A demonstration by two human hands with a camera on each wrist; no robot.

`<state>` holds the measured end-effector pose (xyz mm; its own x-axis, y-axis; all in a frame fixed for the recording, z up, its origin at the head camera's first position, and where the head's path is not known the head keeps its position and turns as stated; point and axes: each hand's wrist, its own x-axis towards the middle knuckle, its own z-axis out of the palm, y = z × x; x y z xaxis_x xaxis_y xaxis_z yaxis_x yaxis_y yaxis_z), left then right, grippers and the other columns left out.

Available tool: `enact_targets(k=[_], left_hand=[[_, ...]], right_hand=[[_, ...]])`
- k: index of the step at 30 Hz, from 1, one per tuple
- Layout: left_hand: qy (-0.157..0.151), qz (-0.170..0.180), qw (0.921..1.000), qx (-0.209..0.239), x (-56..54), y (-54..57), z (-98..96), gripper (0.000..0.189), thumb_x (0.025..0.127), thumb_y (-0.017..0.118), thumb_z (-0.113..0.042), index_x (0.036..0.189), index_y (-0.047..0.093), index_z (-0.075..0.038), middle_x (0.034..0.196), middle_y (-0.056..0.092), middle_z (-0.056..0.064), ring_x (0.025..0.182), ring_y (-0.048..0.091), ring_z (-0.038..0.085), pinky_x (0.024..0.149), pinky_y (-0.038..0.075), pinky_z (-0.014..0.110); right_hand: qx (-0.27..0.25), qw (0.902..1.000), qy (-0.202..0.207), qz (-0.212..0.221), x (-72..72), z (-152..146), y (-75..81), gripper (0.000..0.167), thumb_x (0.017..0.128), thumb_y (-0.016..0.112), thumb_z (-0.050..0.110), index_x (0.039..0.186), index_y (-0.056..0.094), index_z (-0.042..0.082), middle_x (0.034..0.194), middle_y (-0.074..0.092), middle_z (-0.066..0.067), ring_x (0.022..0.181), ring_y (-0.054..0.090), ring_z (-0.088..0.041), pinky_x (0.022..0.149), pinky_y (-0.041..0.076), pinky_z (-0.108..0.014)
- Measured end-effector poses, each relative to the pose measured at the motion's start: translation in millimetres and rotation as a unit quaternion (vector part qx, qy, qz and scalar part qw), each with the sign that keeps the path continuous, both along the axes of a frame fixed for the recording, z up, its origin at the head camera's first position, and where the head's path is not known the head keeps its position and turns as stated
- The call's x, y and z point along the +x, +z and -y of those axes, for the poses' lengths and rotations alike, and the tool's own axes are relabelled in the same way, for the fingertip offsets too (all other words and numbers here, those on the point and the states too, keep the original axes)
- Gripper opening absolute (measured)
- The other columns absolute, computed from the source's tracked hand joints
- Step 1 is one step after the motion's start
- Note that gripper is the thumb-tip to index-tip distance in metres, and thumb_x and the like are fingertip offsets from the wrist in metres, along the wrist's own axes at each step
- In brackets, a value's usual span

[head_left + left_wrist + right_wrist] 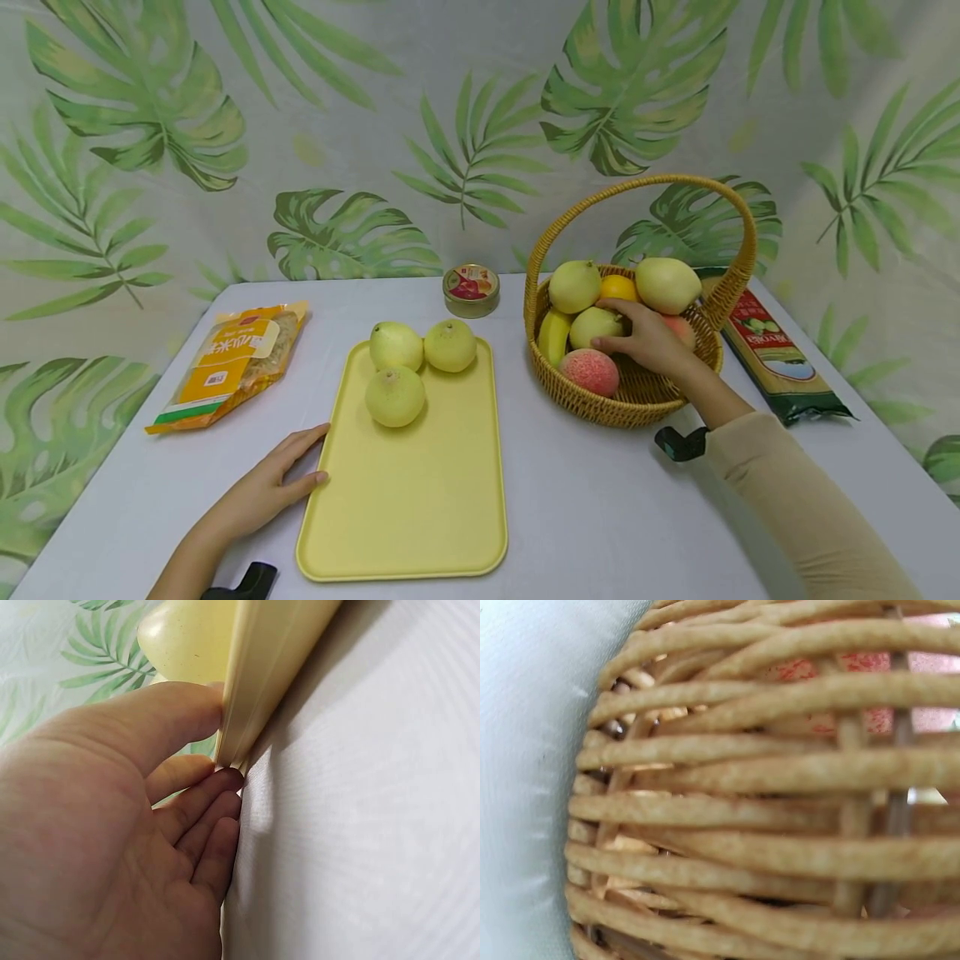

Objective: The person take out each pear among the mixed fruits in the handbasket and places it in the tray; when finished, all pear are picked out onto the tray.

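Note:
In the head view, my right hand (651, 335) reaches into a wicker basket (577, 407) and grips a pale green pear (590, 328) between thumb and fingers. Around that pear are a pink peach (590, 372), a banana (554, 335), an orange (618, 288) and two more pears. My left hand (262, 487) rests at the left edge of a yellow tray (405, 508), thumb and fingertips touching its rim. Three round green pears, one nearest (395, 398), sit on the tray's far half. The right wrist view shows only the basket's woven side (765, 772), hiding that hand.
An orange-yellow food packet (232, 362) lies at the left of the white table. A round tin (471, 291) stands at the back. Beside the basket, a green and brown packet (776, 350) lies on the right. The basket's tall handle (645, 182) arches over the fruit.

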<state>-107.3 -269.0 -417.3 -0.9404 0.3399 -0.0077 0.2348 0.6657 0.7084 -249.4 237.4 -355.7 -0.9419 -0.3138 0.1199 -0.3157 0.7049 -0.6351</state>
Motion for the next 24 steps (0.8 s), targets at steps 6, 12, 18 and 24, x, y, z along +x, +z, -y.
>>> enact_targets(k=[6, 12, 18, 24], left_hand=[[-0.002, 0.000, 1.0000, 0.002, -0.9, 0.2, -0.2, 0.063, 0.088, 0.057, -0.036, 0.140, 0.032, -0.011, 0.135, 0.037, 0.009, 0.126, 0.028, 0.030, 0.098, 0.024, 0.055], [-0.002, 0.000, 1.0000, 0.002, -1.1, 0.8, -0.3, 0.063, 0.088, 0.057, -0.036, 0.140, 0.032, -0.011, 0.135, 0.037, 0.009, 0.126, 0.027, 0.030, 0.098, 0.024, 0.054], [-0.001, 0.003, 1.0000, 0.006, -0.7, -0.4, 0.2, 0.063, 0.087, 0.057, -0.035, 0.140, 0.032, -0.010, 0.134, 0.037, 0.011, 0.126, 0.028, 0.032, 0.098, 0.023, 0.056], [-0.001, 0.006, 0.9999, 0.010, -0.5, -2.0, 0.8, 0.063, 0.087, 0.057, -0.036, 0.140, 0.032, -0.012, 0.135, 0.036, 0.011, 0.126, 0.027, 0.032, 0.098, 0.023, 0.057]], right_hand=[[-0.015, 0.9997, -0.012, -0.018, 2.3, -1, 1.1, 0.063, 0.079, 0.070, 0.030, 0.129, 0.045, 0.002, 0.125, 0.046, -0.020, 0.109, 0.042, -0.031, 0.091, 0.034, -0.048], [-0.050, 0.9981, -0.024, -0.025, 4.3, -4, 2.4, 0.061, 0.078, 0.070, 0.030, 0.128, 0.047, 0.003, 0.125, 0.047, -0.019, 0.108, 0.043, -0.031, 0.088, 0.037, -0.047], [-0.059, 0.9970, -0.049, -0.014, 8.1, -6, 5.2, 0.064, 0.077, 0.069, 0.038, 0.130, 0.047, 0.009, 0.129, 0.044, -0.016, 0.114, 0.041, -0.039, 0.090, 0.035, -0.053], [-0.069, 0.9949, -0.071, -0.019, 14.3, -6, 7.1, 0.061, 0.078, 0.068, 0.038, 0.130, 0.046, 0.015, 0.128, 0.045, -0.011, 0.096, 0.050, -0.033, 0.073, 0.040, -0.042]])
